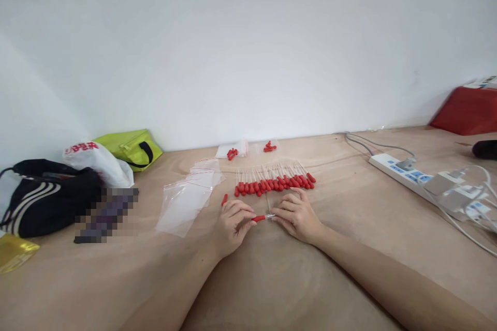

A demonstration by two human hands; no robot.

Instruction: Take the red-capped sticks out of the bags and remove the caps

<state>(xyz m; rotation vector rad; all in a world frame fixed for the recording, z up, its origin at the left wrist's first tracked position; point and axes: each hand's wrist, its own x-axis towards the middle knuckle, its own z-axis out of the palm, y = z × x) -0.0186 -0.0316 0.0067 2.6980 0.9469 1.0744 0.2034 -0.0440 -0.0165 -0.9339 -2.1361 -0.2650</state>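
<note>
Between my two hands lies a dropper with a red rubber bulb and a clear tube. My left hand pinches the bulb end, while the fingers of my right hand are closed on the tube. Just beyond my hands, a row of red-bulbed droppers lies side by side, bulbs toward me and pale tubes pointing to the wall. One loose red bulb rests by my left knuckles. Farther back, small groups of red bulbs lie on clear bags.
Overlapping clear zip bags lie left of my hands. Beyond them are a lime-green pouch, a white plastic bag and a black striped bag. A power strip with chargers and cables runs along the right; a red bag stands behind.
</note>
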